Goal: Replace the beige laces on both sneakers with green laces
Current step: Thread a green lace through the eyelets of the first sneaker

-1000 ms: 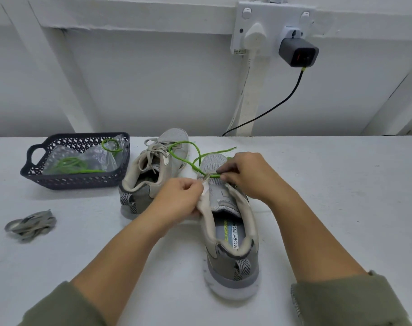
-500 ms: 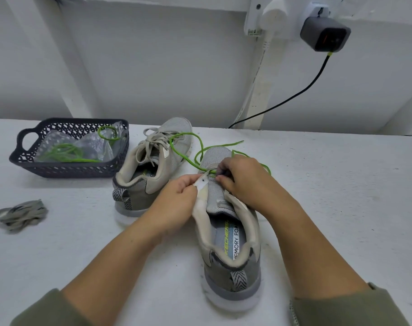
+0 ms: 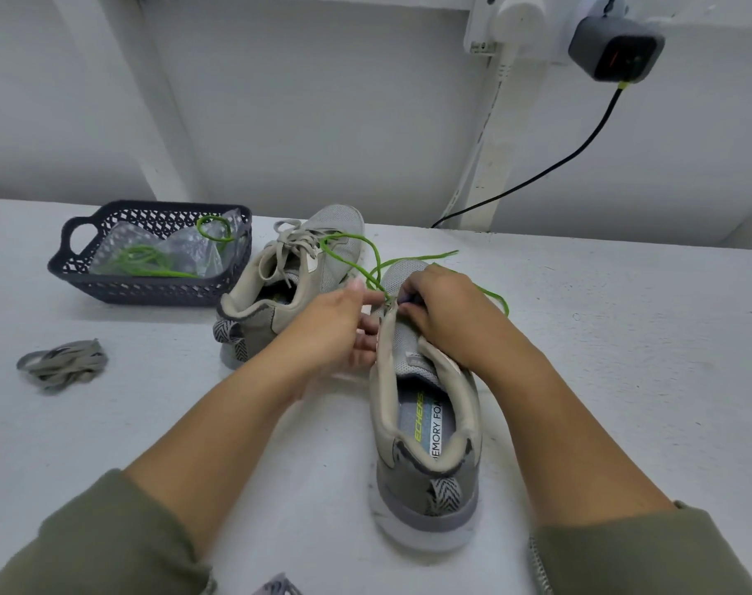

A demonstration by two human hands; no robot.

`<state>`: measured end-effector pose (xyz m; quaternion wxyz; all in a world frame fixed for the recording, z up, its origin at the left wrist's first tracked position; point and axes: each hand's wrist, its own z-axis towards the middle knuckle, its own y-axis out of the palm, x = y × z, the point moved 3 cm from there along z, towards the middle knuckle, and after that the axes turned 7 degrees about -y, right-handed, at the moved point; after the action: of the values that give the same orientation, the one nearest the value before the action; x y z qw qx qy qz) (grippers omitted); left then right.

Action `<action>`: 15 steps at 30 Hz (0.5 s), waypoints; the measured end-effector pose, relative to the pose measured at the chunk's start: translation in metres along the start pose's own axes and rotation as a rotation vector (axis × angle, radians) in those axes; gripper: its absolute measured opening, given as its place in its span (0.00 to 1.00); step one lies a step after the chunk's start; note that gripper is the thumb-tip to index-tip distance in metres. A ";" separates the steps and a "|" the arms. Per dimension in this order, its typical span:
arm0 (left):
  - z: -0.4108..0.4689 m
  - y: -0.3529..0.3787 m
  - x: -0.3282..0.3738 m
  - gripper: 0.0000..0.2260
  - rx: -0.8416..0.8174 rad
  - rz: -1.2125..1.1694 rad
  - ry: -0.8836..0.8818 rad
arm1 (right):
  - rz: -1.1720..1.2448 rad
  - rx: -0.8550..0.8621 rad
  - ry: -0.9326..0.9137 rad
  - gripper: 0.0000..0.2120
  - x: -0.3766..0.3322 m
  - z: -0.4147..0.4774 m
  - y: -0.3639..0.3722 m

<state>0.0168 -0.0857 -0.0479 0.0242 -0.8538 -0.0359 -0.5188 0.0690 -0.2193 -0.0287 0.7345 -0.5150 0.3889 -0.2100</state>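
The near grey sneaker (image 3: 426, 478) lies heel toward me with no beige lace in it. A green lace (image 3: 353, 261) runs through its front eyelets and loops over the table. My right hand (image 3: 447, 311) pinches this lace at an eyelet over the tongue. My left hand (image 3: 335, 328) holds the sneaker's left eyelet flap, its forefinger reaching to the lace. The far sneaker (image 3: 297, 285) stands to the left, with its beige laces (image 3: 292, 246) tied. A removed beige lace (image 3: 63, 365) lies bundled at the left.
A dark basket (image 3: 151, 289) at the back left holds a plastic bag and another green lace (image 3: 142, 259). A black cable (image 3: 537, 173) drops from a charger (image 3: 614, 49) on the wall to the table behind the sneakers.
The view has moved closer and tilted down. My left hand's fingers have opened out along the eyelet flap toward the lace. My right hand stays at the same eyelet.
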 end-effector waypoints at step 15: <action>0.009 -0.004 0.017 0.06 0.330 0.880 0.627 | 0.105 0.024 0.056 0.09 0.010 -0.001 -0.013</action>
<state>0.0324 -0.0801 -0.0371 0.3811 -0.5781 0.2518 -0.6761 0.0757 -0.2323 -0.0207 0.7393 -0.4790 0.4333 -0.1904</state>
